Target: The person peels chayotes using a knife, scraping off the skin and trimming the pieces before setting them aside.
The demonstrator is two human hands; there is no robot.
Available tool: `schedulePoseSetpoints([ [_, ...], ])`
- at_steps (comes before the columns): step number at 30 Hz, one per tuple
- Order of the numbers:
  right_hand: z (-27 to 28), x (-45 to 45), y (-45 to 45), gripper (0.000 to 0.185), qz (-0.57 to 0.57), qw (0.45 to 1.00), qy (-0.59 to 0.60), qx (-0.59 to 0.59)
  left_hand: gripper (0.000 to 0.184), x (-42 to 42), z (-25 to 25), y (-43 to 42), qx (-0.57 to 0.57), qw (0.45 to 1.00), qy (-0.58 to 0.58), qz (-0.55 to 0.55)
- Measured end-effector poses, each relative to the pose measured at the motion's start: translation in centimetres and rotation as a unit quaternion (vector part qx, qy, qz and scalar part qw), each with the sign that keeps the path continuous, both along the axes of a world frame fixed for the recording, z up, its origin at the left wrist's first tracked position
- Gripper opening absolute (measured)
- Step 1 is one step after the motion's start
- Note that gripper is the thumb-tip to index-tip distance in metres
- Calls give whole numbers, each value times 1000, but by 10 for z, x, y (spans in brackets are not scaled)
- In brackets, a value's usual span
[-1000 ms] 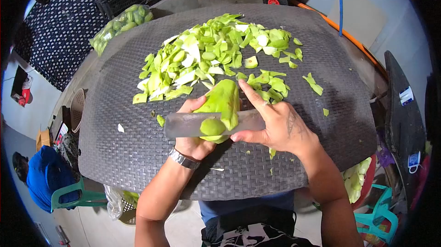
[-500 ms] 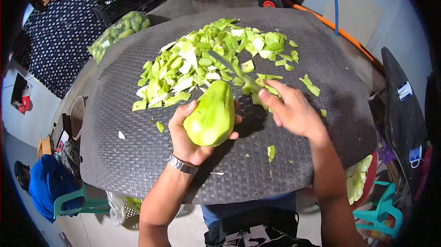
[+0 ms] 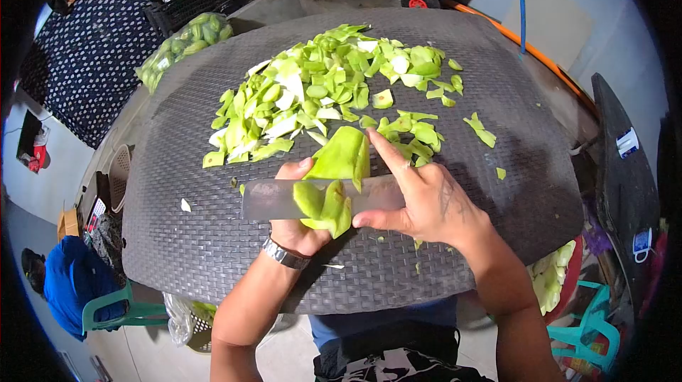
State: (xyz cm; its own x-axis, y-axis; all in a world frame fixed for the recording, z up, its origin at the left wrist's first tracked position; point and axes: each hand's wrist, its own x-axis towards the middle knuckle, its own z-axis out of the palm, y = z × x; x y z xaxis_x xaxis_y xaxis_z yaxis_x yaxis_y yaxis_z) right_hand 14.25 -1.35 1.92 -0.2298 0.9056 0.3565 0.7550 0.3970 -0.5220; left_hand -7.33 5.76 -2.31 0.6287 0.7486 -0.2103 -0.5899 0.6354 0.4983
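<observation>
My left hand (image 3: 300, 236), with a metal watch on its wrist, is closed around a pale green chayote (image 3: 342, 155) above the near middle of the table. My right hand (image 3: 439, 203) grips a wide-bladed knife (image 3: 270, 201), its handle hidden by the fingers. The blade lies flat across the chayote's lower part, pointing left. Cut pieces of green peel (image 3: 334, 206) rest on the blade. Beyond my hands, a broad pile of peelings (image 3: 305, 87) covers the far middle of the table.
The dark woven-pattern table (image 3: 192, 240) has scattered scraps. A bag of green chayotes (image 3: 195, 37) sits beyond its far left edge. At lower right, a red basin (image 3: 572, 279) holds pale pieces near a green plastic chair (image 3: 586, 332). Another chair (image 3: 114, 307) with blue cloth stands at left.
The knife has come down and left from beyond the chayote to lie across its near part. Peel pieces now rest on the blade. My left hand keeps its hold.
</observation>
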Motion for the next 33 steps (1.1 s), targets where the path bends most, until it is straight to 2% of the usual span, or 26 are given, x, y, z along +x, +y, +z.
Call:
schedulePoseSetpoints([
  [2,-9,5,13,111,24,993,-4,116,68,0,7,-4,-2,1000,7,0],
  [4,-12,9,16,109,36,984,-2,174,66,-1,9,-5,-2,1000,-3,-20],
  [9,-2,14,7,102,-25,998,-16,47,68,-9,-1,-5,-26,993,-97,-66],
  [11,10,28,12,96,-100,993,12,-53,71,-4,8,-2,29,995,-41,-91],
  [12,12,39,14,90,-134,985,36,-101,76,0,15,-9,-36,995,-72,-66],
  [15,12,55,21,80,-169,967,95,-168,76,0,21,-10,44,995,-46,-81],
  [18,20,39,11,81,-135,968,149,-148,75,-2,16,-6,36,996,-55,-53],
  [19,29,30,6,87,-95,969,142,-176,74,-3,15,-4,38,997,-51,-44],
  [20,21,21,4,90,-55,982,134,-119,68,-4,16,-5,18,994,-96,-39],
  [23,-1,2,1,99,-1,999,30,30,62,-5,-9,-2,-83,990,-106,32],
  [26,4,3,-1,100,-16,1000,16,-6,65,-8,-17,-6,-51,988,-144,-22],
  [28,1,7,1,98,-2,999,47,0,74,2,-2,-12,3,996,84,39],
  [31,-7,13,8,95,-16,998,26,58,78,-6,-3,-12,35,995,-86,-35],
  [33,-4,22,10,93,-49,998,31,14,80,-1,13,-12,63,997,41,-22],
])
